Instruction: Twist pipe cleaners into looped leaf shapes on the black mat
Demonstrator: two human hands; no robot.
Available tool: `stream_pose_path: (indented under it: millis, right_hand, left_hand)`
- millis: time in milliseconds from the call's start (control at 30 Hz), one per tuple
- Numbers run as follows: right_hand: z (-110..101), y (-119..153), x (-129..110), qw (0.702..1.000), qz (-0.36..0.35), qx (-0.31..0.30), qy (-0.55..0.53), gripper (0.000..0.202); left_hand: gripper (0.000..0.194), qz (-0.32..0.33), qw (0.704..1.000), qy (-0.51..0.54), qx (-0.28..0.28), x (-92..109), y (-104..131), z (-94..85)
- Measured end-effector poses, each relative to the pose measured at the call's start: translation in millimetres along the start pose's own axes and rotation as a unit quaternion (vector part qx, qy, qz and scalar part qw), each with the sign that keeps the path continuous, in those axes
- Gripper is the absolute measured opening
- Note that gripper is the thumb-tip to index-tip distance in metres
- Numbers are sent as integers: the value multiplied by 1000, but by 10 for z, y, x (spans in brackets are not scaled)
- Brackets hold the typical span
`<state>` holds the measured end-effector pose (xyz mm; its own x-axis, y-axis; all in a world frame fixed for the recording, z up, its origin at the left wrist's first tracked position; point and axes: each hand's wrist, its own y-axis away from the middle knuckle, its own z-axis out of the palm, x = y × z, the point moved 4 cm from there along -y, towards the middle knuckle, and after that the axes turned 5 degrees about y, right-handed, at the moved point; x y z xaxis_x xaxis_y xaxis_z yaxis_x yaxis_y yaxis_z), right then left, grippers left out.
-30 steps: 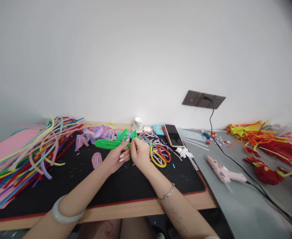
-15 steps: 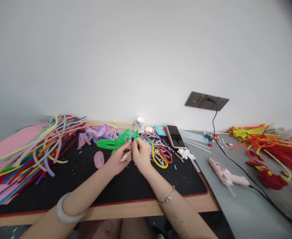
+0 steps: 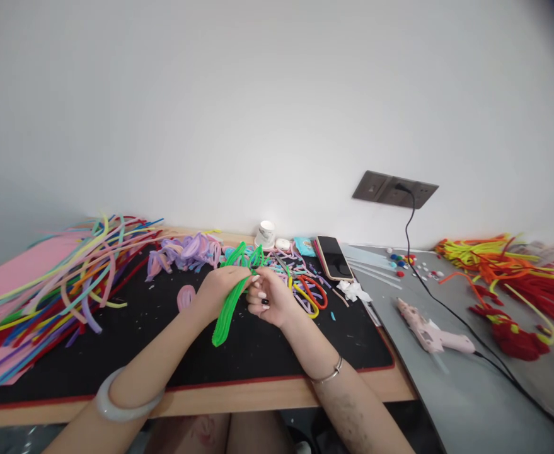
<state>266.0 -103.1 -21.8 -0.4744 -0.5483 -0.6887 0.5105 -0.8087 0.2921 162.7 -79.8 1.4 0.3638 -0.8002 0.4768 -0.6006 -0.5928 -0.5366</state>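
Between my hands, over the black mat [image 3: 173, 343], is a bundle of green pipe cleaners [image 3: 229, 310] bent into loops. One long loop hangs toward me, and shorter loops stick up beyond my fingers. My left hand [image 3: 220, 289] is closed on the bundle from the left, its fingertips partly hidden. My right hand [image 3: 271, 296] pinches the same bundle where the loops meet, its other fingers curled in. A pink pipe cleaner coil [image 3: 185, 297] lies just left of my left hand, partly covered by it. Yellow-and-red-handled scissors [image 3: 317, 291] lie right of my right hand.
Loose coloured pipe cleaners [image 3: 82, 277] spread over pink sheets at left. Lilac loops [image 3: 194, 251], a paper cup [image 3: 266, 234] and a phone [image 3: 334, 258] line the back. A corded pink glue gun [image 3: 432, 331] and red and yellow pipe cleaners [image 3: 508, 271] are at right.
The green bundle has turned: its long loop pointed left and now hangs down toward me. My left hand has rolled over, back upward; my right hand has turned, showing its curled fingers.
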Motion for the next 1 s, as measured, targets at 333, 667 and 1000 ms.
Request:
stream_pose_path:
  millis: [333,667,1000]
  right_hand:
    - [-19,20,-101,975,-160,56,144,22]
    - [95,162,-251,764,-391,182,479,28]
    - [-9,91,-233,803,-344,191,448,32]
  left_hand:
    - [32,3,999,43,0,55,-4,-20]
    - [41,-278,801,524,84,-20,53,276]
    - [39,-289,817,491,91,-51,41,239]
